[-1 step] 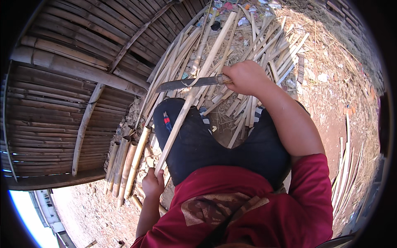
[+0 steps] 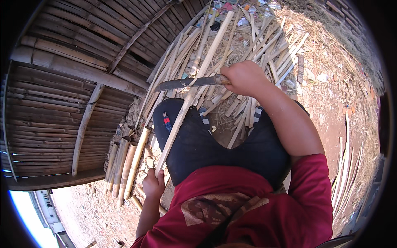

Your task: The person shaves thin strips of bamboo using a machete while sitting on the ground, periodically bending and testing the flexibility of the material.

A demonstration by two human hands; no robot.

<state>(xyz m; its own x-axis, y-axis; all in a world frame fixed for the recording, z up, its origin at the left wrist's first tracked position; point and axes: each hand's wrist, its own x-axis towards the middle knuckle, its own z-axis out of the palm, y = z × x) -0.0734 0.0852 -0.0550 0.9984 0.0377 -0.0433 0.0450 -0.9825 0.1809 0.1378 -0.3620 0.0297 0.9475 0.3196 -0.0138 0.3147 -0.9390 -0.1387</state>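
A long pale bamboo strip [image 2: 179, 122] runs slantwise across my left thigh, its far end over the pile ahead. My left hand [image 2: 153, 184] is closed around its near end, by my left hip. In my right hand [image 2: 247, 77] is the wooden handle of a machete [image 2: 173, 84], held beyond my knees. The dark blade points left and lies across the strip, touching it. A thin curl of shaving shows at the crossing. Which way the cutting edge faces I cannot tell.
Several loose bamboo strips [image 2: 285, 53] lie heaped beyond my feet. Cut bamboo poles [image 2: 123, 167] lean at the left, beside a slatted bamboo wall [image 2: 49, 115]. More thin strips [image 2: 346, 165] lie at the right. Scraps of litter [image 2: 227, 6] are at the far end.
My right hand, the machete and the strip's far end have shifted very slightly left. My left hand keeps its hold in the same place.
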